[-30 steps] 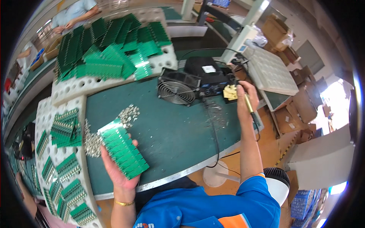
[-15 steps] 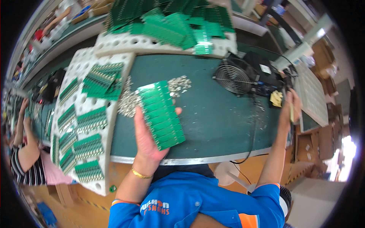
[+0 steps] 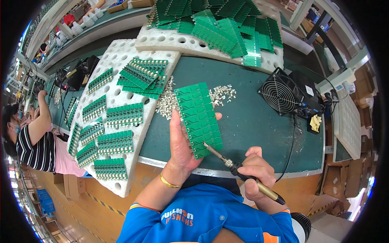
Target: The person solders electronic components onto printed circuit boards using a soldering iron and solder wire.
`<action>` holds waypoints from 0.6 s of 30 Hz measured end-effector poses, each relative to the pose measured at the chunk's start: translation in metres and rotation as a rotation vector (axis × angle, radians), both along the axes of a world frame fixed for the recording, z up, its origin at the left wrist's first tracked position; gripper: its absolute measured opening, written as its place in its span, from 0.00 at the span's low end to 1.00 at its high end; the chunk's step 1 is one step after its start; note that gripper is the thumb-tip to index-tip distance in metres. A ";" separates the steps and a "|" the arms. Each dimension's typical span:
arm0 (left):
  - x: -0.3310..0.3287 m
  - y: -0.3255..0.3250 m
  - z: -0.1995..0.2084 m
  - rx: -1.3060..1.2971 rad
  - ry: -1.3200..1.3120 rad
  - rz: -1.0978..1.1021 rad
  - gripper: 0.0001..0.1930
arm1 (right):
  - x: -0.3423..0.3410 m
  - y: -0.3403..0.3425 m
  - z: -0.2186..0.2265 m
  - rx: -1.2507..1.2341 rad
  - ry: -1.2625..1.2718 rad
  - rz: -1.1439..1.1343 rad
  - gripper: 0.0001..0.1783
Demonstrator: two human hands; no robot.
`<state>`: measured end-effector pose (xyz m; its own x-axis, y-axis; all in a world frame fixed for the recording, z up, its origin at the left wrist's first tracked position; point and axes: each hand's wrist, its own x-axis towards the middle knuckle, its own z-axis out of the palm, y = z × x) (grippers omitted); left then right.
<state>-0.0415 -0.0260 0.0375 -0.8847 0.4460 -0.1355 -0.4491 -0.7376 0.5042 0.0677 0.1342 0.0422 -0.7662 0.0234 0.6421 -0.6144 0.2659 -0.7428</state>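
Observation:
My left hand (image 3: 181, 145) grips a green circuit board panel (image 3: 198, 117) by its edges, thumb on the left side and fingertips showing at the right. The panel is tilted, with its traced face toward me. A soldering iron (image 3: 229, 163) is in my right hand (image 3: 257, 173), fingers wrapped around its handle. Its tip lies at the lower part of the panel; whether it touches cannot be made out. Behind the panel, small whitish metal parts (image 3: 222, 94) are heaped on the green bench mat (image 3: 247, 121).
At left, a perforated white foam board (image 3: 152, 106) carries several boards fitted with components (image 3: 115, 141). Another foam block (image 3: 170, 40) at the back bears piled green panels (image 3: 221, 32). A black fan (image 3: 279, 95) and yellow sponge (image 3: 315, 122) stand right. A co-worker (image 3: 36, 141) sits far left.
My right hand has come from the far right, beside the sponge, to the panel with the soldering iron. The whole view has shifted, and the panel stays in my left hand.

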 end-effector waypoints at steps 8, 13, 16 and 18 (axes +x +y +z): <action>0.002 -0.001 0.005 -0.002 -0.066 0.069 0.37 | -0.005 -0.011 -0.006 0.003 0.013 0.035 0.12; -0.001 -0.006 -0.002 -0.006 0.012 -0.015 0.38 | -0.002 -0.009 -0.008 -0.001 0.004 0.038 0.11; 0.000 -0.002 0.004 -0.036 -0.025 0.028 0.37 | 0.000 -0.008 -0.012 -0.011 -0.004 0.045 0.11; 0.000 0.001 0.007 -0.051 -0.070 0.067 0.36 | 0.000 -0.008 -0.013 -0.016 -0.010 0.048 0.11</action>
<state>-0.0413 -0.0254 0.0449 -0.8999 0.3771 -0.2190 -0.4350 -0.7411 0.5115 0.0681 0.1259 0.0291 -0.7731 -0.0035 0.6343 -0.6187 0.2244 -0.7529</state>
